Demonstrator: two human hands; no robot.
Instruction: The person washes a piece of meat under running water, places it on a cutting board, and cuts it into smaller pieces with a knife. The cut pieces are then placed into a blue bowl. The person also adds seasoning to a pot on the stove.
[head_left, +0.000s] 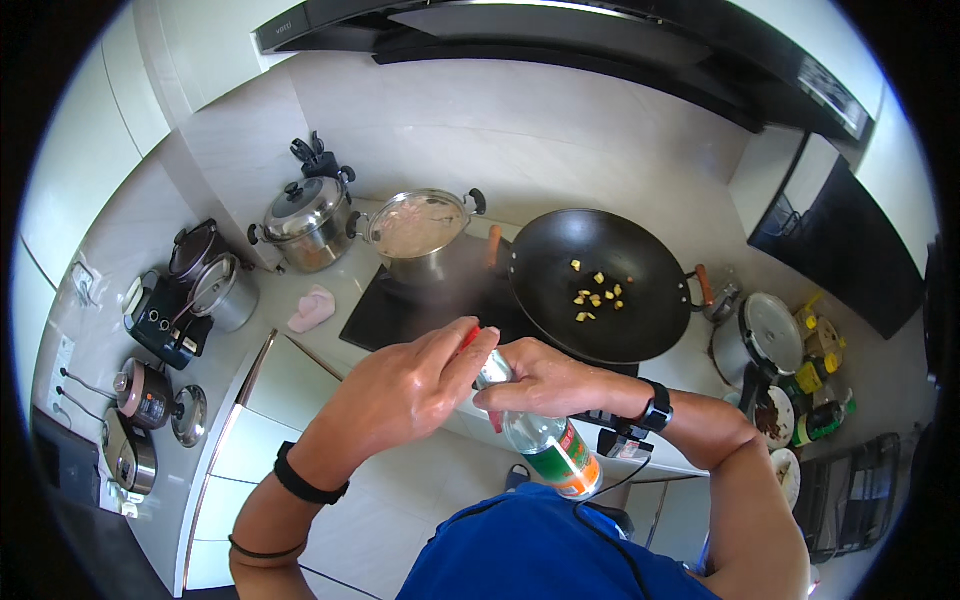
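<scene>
A clear bottle (547, 444) with a green and orange label is tilted in front of my body, its neck towards the cooktop. My right hand (544, 379) is wrapped around the neck. My left hand (427, 375) has its fingers on the red cap (470, 337) at the bottle's top. Beyond my hands, a black wok (637, 315) on the cooktop (375, 315) holds several small yellowish pieces (598, 277). To its left, an open steel pot (420, 264) contains pale, cloudy liquid, with steam near it.
A lidded steel pot (311, 240) and a pink cloth (311, 307) lie left of the cooktop. A pressure cooker (769, 334), several bottles (810, 375) and plates (786, 476) are at the right. Appliances, including a rice cooker (144, 394), line the left counter. A range hood (562, 34) hangs above.
</scene>
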